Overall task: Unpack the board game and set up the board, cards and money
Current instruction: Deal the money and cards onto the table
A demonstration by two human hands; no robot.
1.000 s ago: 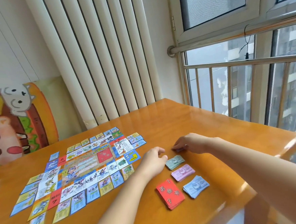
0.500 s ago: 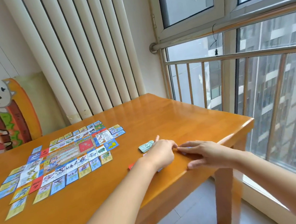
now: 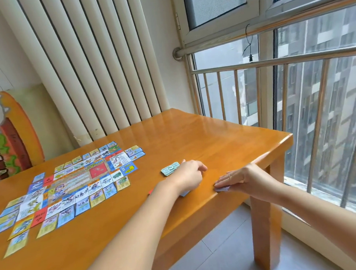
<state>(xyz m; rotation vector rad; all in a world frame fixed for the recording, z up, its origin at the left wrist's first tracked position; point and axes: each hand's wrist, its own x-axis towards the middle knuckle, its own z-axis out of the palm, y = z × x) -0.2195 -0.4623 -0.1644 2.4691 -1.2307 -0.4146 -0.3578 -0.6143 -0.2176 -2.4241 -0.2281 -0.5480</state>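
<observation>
Head view: the flat paper board [image 3: 75, 184] of small bright squares lies left on the glossy orange wooden table [image 3: 215, 136]. The right hand [image 3: 245, 177] presses straight fingers on a thin lilac note stack [image 3: 222, 188]; the left hand [image 3: 188, 175] lies curled beside the green note stack [image 3: 170, 169], grip hidden.

One table [image 3: 215, 145], one board [image 3: 75, 184], a left hand [image 3: 189, 175], a right hand [image 3: 245, 176], three money stacks [image 3: 170, 168], two partly covered.
</observation>
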